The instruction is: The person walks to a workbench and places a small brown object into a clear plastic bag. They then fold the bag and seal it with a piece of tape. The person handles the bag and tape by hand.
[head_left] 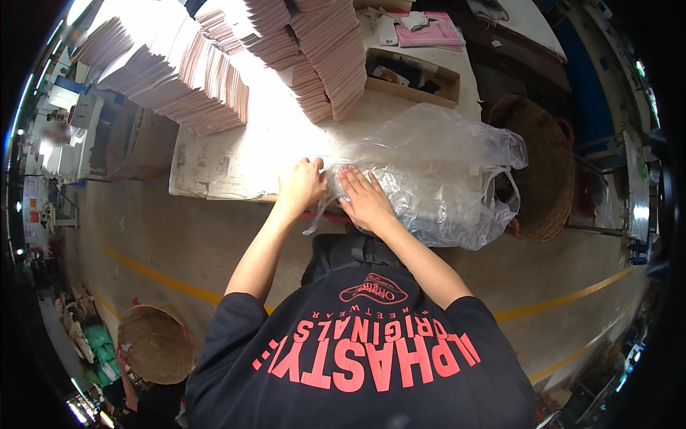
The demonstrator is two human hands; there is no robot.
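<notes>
A clear plastic bag [443, 186] lies crumpled over the front edge of the worktable, its loose handles spread to the right. My right hand [366, 196] rests flat on the bag's left part, fingers stretched out. Just left of it, my left hand [303, 184] has its fingers curled at the bag's gathered left edge, pinching the plastic. A thin strip of the film hangs down between my wrists. Strong glare washes out the tabletop beside my left hand. I cannot make out anything inside the bag.
Tall stacks of pinkish sheets [193, 79] fill the table's far left. Behind the bag sits an open cardboard tray [413, 77] with dark items; pink papers [432, 32] lie farther back. A wicker basket [532, 168] stands right of the table, another basket [156, 343] at lower left beside a person's arm.
</notes>
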